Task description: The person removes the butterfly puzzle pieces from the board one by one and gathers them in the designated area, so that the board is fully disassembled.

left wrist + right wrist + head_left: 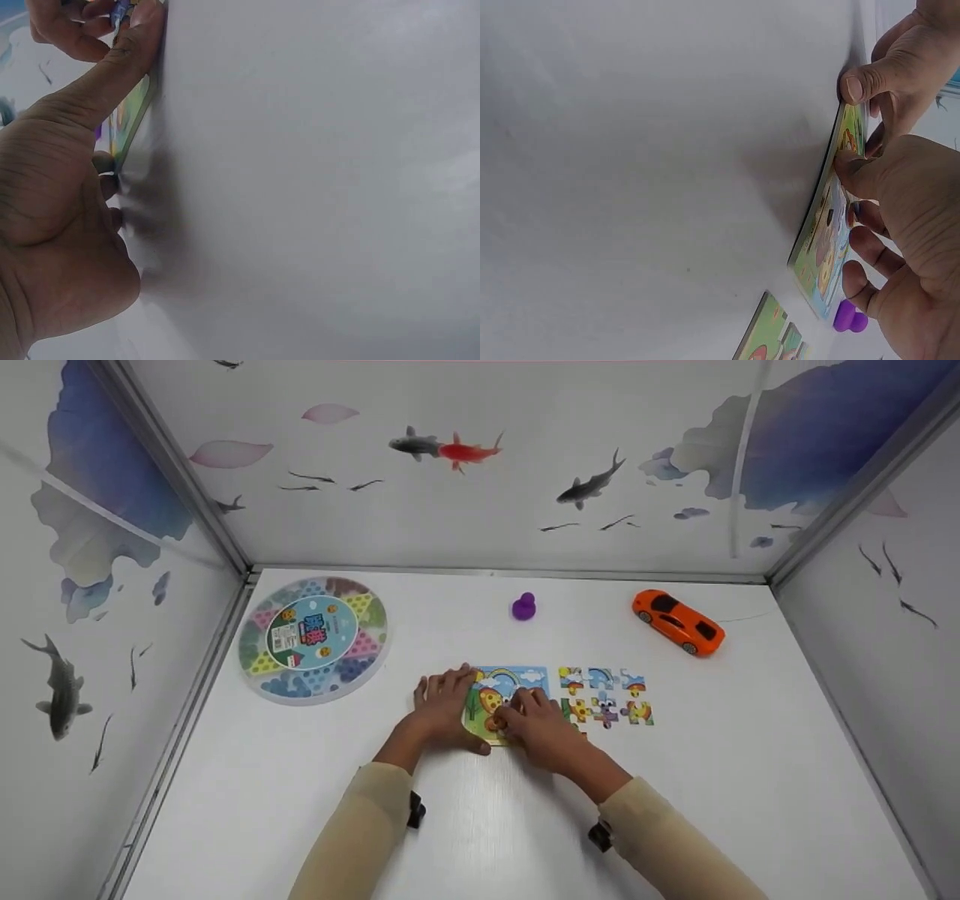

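A jigsaw puzzle board [480, 701] with a cartoon picture of a rainbow and green ground lies flat on the table. My left hand [445, 709] spans its left side, thumb along the near edge and fingers spread toward the far left corner. Over the board's middle, my right hand [541, 727] pinches a small puzzle piece [120, 12], bluish where it shows and mostly covered by fingers. Loose puzzle pieces [602, 678] lie in rows right of the board, some partly hidden by the right hand. In the right wrist view, the left thumb [859, 86] touches the board's edge.
A round Chinese checkers box [313, 632] lies at the back left. Behind the board stands a small purple knobbed toy [524, 607]. An orange toy car [679, 622] sits at the back right. Printed walls [487, 525] enclose the white table [480, 840] at the back and sides.
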Tool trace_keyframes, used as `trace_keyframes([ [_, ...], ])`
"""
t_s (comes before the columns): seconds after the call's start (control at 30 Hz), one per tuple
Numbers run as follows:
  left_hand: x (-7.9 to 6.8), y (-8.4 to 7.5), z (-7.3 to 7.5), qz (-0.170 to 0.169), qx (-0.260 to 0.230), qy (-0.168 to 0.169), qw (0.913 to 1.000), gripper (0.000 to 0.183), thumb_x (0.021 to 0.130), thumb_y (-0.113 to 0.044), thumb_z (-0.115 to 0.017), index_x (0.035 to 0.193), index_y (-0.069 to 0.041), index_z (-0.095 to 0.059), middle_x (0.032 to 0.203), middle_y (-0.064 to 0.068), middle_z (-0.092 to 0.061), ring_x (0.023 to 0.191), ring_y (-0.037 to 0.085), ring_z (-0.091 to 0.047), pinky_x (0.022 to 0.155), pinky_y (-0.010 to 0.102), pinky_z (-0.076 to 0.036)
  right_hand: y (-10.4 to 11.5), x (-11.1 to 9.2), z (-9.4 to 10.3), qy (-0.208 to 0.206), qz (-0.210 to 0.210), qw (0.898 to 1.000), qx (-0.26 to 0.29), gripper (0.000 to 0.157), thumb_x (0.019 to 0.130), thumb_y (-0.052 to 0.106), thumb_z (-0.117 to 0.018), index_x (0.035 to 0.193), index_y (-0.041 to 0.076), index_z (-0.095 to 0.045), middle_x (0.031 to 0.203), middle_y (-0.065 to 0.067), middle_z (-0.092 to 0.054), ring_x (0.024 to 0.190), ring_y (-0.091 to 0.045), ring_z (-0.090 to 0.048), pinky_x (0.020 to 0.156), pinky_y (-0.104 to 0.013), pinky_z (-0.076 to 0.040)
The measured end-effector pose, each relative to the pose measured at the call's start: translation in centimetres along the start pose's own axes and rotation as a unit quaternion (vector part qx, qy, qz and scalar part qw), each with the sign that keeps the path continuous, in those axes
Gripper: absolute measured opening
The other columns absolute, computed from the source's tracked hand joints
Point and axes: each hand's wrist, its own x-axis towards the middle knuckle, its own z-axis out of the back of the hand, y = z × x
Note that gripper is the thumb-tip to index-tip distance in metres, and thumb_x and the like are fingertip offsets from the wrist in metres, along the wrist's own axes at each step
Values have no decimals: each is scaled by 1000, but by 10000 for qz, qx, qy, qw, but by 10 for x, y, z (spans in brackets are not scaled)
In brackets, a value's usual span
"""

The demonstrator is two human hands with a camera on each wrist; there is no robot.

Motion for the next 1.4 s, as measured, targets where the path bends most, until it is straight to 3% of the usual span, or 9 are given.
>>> trace_keyframes([
  [0.23, 0, 2, -1, -96, -52, -30, 9999, 135, 74, -55, -101, 177, -17, -23, 186, 10, -15, 166, 42, -17, 136, 72, -3, -11, -9, 5, -268, 77, 9994, -227, 11, 108, 20, -74, 118, 16, -73, 137, -7, -62, 123, -28, -54, 104, -54, -57],
  [0.43, -1, 2, -1, -67, 56, -15, 10000, 136, 74, -58, -100, 178, -19, -21, 186, 9, -14, 167, 43, -16, 136, 72, -4, -26, -18, 10, -313, -68, 9994, -107, 10, 103, 19, -81, 111, 17, -76, 136, -4, -65, 119, -26, -54, 104, -51, -54],
  [0.63, 0, 2, -2, -55, -45, -9, 10000, 135, 75, -52, -101, 177, -16, -21, 186, 10, -14, 167, 44, -13, 136, 72, -1, -45, -34, 16, -401, -222, 9988, 162, 6, 103, 17, -81, 107, 18, -77, 136, -4, -65, 128, -26, -53, 111, -55, -53],
  [1.1, -1, 1, -3, -23, -87, -38, 10000, 135, 74, -54, -101, 177, -20, -21, 186, 7, -15, 165, 42, -15, 137, 70, -1, -84, -86, 22, -627, -646, 9945, 541, 19, 98, 9, -85, 109, 20, -74, 133, -5, -64, 123, -27, -57, 105, -51, -58],
  [1.4, -1, 1, -3, -4, -10, -34, 10000, 135, 74, -55, -101, 177, -19, -21, 186, 8, -15, 166, 42, -15, 137, 69, -1, -100, -118, 18, -687, -743, 9922, 724, 27, 97, 6, -85, 119, 21, -79, 134, -5, -64, 131, -28, -58, 113, -55, -57],
])
